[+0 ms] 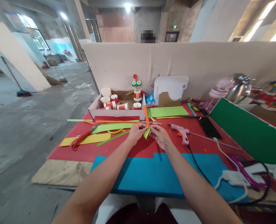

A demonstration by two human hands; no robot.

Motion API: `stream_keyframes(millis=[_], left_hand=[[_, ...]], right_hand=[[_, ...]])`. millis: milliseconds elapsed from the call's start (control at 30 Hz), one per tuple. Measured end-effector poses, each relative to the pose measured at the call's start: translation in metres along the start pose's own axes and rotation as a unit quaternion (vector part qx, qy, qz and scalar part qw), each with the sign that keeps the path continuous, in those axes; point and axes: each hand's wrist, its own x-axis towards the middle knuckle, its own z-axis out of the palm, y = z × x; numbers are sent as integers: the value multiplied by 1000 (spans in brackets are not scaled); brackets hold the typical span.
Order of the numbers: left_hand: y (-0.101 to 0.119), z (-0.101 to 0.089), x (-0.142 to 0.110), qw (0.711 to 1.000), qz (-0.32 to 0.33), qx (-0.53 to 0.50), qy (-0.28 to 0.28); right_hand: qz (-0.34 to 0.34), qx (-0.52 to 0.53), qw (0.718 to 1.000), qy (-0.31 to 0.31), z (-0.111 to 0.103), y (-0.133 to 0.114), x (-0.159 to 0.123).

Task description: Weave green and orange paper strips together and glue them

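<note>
My left hand (137, 133) pinches an orange paper strip (146, 115) and a green paper strip (147, 133) where they cross. The orange one stands up from the fingers, while the green one is folded and points down toward me. From the other side, the fingertips of my right hand (160, 135) close on the same crossing. Both hands hover over the red table covering (138, 151). To the right of my right hand lies a pink glue gun (181, 131). Red-handled scissors (83, 137) rest on yellow paper (100, 138) at the left.
Behind the hands stands a box (117, 114) of paper cups, with a paper-cup figure (137, 93) above it. Green card sheets (168, 111), a phone (209, 127) and a green board (250, 130) lie farther right. A white cable (231, 160) and power adapter (234, 178) occupy the right front.
</note>
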Motion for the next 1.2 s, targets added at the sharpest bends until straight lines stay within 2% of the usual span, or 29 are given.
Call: stream_keyframes(millis=[333,500,767,967,1100,1200], left_hand=[[-3,1,1,999,-19,-47,-6],[-3,1,1,999,-30,-45,-7],[1,6,-5,998,-31,-41,-41],[-1,5,-3,998,-32,11,44],[0,2,-3,998,-37,23,35],[1,2,-3,998,-35,40,26]], right_hand=[[1,-15,1000,14,2,-2,-2],[-28,-32,998,38,0,1,1],[-82,-40,991,95,0,7,5],[-69,-33,995,60,4,5,1],[-32,-33,999,22,2,3,0],[-27,-52,998,21,0,4,1]])
